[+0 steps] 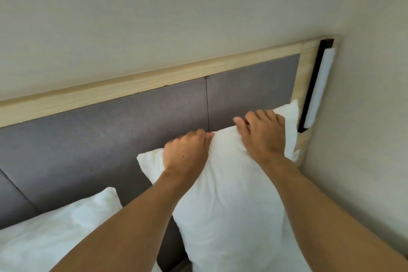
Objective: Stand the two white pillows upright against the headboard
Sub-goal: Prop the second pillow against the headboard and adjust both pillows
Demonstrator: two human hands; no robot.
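Two white pillows show. The right pillow (229,194) stands upright against the grey padded headboard (110,139), near the side wall (364,117). The left hand (187,152) pinches its top edge, fingers closed on the fabric; the right hand (262,134) curls over the same edge, gripping it. The left pillow (55,234) leans lower against the headboard, apart from both hands. One black-framed wall lamp (318,88) hangs on the headboard's wooden frame (132,86), just beside the held pillow's upper corner.
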